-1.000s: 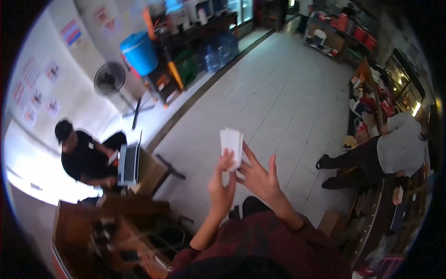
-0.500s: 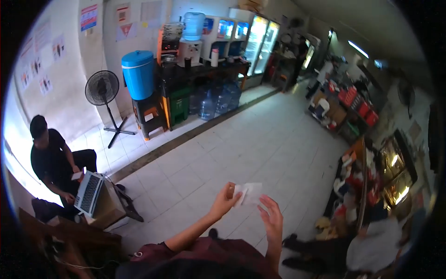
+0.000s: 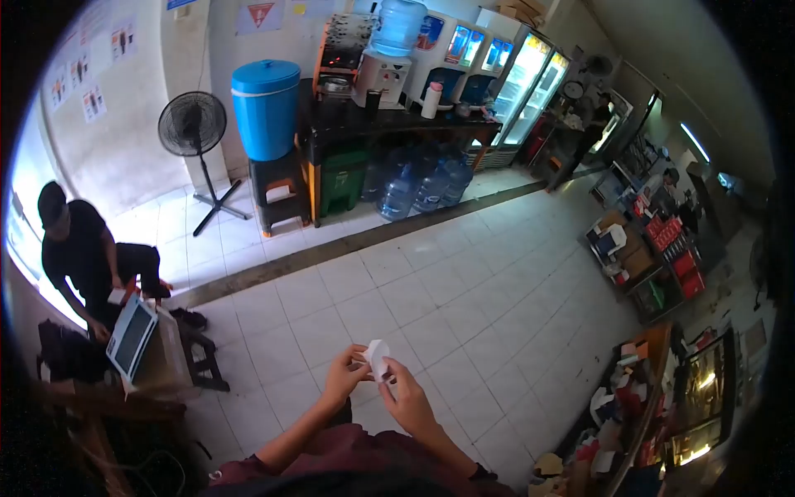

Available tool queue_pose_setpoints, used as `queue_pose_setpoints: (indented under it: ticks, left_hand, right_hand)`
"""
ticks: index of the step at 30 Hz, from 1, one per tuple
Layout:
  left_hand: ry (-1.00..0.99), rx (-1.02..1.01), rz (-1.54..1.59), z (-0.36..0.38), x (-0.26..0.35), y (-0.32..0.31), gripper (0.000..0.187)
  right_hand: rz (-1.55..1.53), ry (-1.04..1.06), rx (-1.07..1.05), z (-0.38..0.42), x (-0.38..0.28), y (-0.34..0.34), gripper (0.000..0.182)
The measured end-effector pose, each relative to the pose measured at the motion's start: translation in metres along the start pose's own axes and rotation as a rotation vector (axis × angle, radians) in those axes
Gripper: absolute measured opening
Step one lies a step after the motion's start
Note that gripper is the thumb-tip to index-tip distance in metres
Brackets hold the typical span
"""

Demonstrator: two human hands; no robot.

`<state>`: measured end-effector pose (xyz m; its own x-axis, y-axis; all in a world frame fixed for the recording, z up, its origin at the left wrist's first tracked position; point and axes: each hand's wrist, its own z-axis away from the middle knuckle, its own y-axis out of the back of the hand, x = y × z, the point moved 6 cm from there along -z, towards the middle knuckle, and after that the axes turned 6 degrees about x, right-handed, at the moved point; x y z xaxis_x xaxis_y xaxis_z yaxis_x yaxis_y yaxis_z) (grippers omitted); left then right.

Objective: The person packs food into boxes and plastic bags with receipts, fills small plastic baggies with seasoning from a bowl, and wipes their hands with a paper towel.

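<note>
A small folded white paper [image 3: 377, 356] is held up in front of my body, above the tiled floor. On its left side my left hand [image 3: 346, 377] has its fingers bent against the paper's edge. My right hand [image 3: 403, 393] pinches the lower right part of the paper between thumb and fingers. The two hands are close together, with the paper between them.
At left a seated person [image 3: 79, 257] touches a laptop [image 3: 132, 338] on a box. Behind stand a fan [image 3: 192, 124], a blue bin [image 3: 266, 108] and a dark table [image 3: 331, 124]. A cluttered counter [image 3: 650, 373] is at right.
The paper went from spread out to small and folded. My right hand moved left and closed on it, and both hands shifted left in view. The person lying low at the right is out of view.
</note>
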<state>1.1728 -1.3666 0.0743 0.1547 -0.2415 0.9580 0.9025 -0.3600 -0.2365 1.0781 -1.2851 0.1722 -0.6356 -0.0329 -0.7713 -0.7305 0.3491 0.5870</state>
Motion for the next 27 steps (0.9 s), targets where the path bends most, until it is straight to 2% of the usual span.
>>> queue_pose_setpoints:
  ticks: [1,2,3,4,6,7,9,11,13,14,16,17,18,19,21,23,25,26,27]
  left_hand:
    - [0.005,0.067,-0.015,-0.025,0.004,0.005,0.028]
    - [0.009,0.095,-0.053,-0.05,0.005,0.009,0.025]
    - [0.021,0.083,-0.076,-0.075,0.007,0.011,0.025]
    - [0.053,0.016,-0.025,-0.098,0.007,0.008,0.024]
    - [0.172,-0.115,0.014,-0.141,0.024,-0.006,0.022]
    - [0.143,-0.245,-0.009,-0.162,0.037,-0.016,0.024]
    - [0.433,-0.303,0.106,-0.209,0.056,-0.039,0.03]
    - [0.497,-0.382,0.136,-0.26,0.07,-0.06,0.033]
    - [0.249,-0.531,-0.148,-0.305,0.083,-0.078,0.029]
    - [0.276,-0.541,-0.167,-0.325,0.081,-0.081,0.029]
    - [0.119,-0.584,-0.158,-0.375,0.091,-0.087,0.026]
    - [0.126,-0.587,-0.17,-0.397,0.093,-0.085,0.026]
    - [0.2,-0.571,-0.127,-0.419,0.093,-0.081,0.025]
    - [0.274,-0.549,-0.083,-0.44,0.092,-0.075,0.023]
    - [0.247,-0.524,-0.074,-0.488,0.085,-0.063,0.021]
    - [0.22,-0.486,-0.051,-0.54,0.078,-0.054,0.02]
    - [0.359,-0.328,0.066,-0.59,0.076,-0.04,0.015]
    - [0.443,-0.309,0.139,-0.613,0.079,-0.033,0.014]
    - [0.435,-0.292,0.13,-0.636,0.085,-0.031,0.014]
  right_hand:
    - [-0.003,0.0,0.012,-0.026,0.01,0.002,0.037]
    - [0.075,0.155,-0.059,-0.051,0.012,-0.002,0.04]
    - [0.147,0.294,-0.13,-0.069,0.012,-0.009,0.043]
    - [0.147,0.293,-0.14,-0.088,0.021,-0.012,0.045]
    - [0.088,0.191,-0.06,-0.126,0.038,-0.004,0.043]
    - [0.045,0.128,-0.005,-0.148,0.051,0.002,0.04]
    - [0.03,0.06,0.102,-0.192,0.082,0.016,0.035]
    - [-0.013,-0.116,0.146,-0.224,0.109,0.027,0.031]
    - [0.044,-0.096,0.231,-0.262,0.101,0.04,0.025]
    - [0.113,-0.043,0.315,-0.28,0.098,0.046,0.02]
    - [0.003,-0.08,0.332,-0.313,0.122,0.045,0.022]
    - [-0.099,-0.095,0.334,-0.331,0.136,0.044,0.024]
    - [-0.272,-0.183,0.377,-0.348,0.159,0.04,0.042]
    - [-0.286,-0.188,0.376,-0.371,0.169,0.038,0.042]
    - [-0.215,-0.23,0.321,-0.431,0.179,0.04,0.05]
    - [-0.155,-0.191,0.255,-0.491,0.194,0.027,0.051]
    - [0.006,0.022,0.266,-0.548,0.202,0.018,0.05]
    - [-0.008,0.032,0.255,-0.577,0.206,0.016,0.05]
    - [-0.038,0.048,0.236,-0.604,0.208,0.013,0.045]
